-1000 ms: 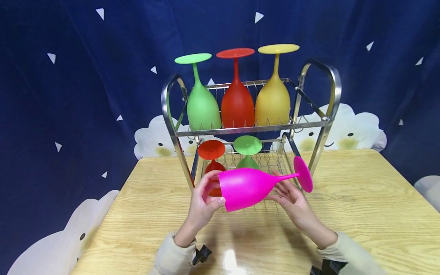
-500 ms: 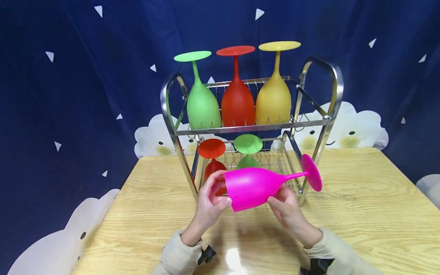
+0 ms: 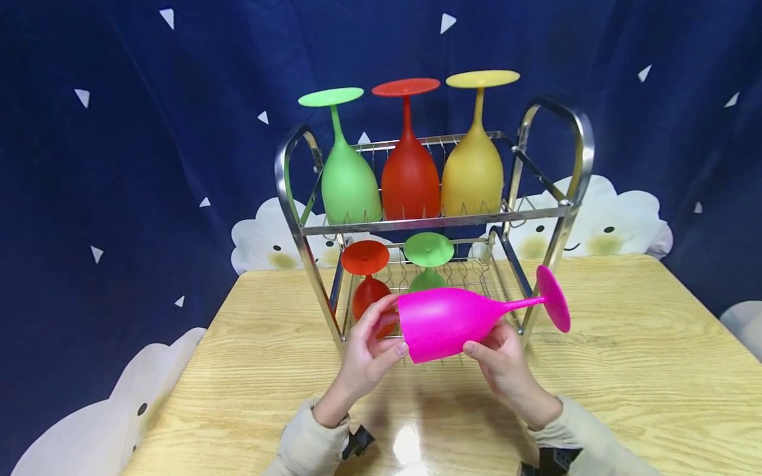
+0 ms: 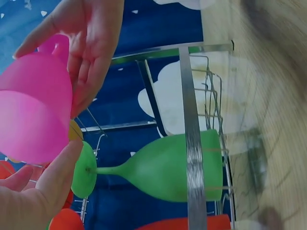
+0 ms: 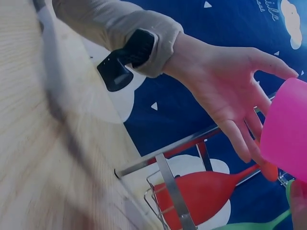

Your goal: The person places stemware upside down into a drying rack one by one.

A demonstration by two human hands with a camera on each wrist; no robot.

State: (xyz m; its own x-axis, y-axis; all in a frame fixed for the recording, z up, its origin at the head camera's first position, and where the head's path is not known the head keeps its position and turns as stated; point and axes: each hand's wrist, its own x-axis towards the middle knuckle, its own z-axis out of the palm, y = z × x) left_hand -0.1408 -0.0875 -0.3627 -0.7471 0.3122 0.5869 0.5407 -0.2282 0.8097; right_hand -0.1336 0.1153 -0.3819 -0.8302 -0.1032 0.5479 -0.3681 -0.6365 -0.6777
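A bright pink plastic goblet [image 3: 449,324] lies sideways in the air before the rack, its mouth to the left and its round foot to the right. My left hand [image 3: 366,360] grips it at the rim, thumb in front and fingers behind. My right hand [image 3: 506,367] holds the bowl from below near the stem, with the thumb on the near side; its fingers are partly hidden by the goblet. In the left wrist view the pink goblet [image 4: 36,103] sits between both hands. The right wrist view shows part of its bowl [image 5: 288,129] beside the left hand [image 5: 223,91].
A two-tier metal rack [image 3: 434,225] stands behind the hands on a wooden table [image 3: 256,396]. Upside down on top are green [image 3: 351,188], red [image 3: 411,182] and yellow [image 3: 473,175] goblets. Below stand a red goblet [image 3: 366,258] and a green one [image 3: 428,250].
The pink goblet and my left hand have shifted to the right. My right hand has moved left along the goblet, from near the stem to the bowl, with its thumb now on the front.
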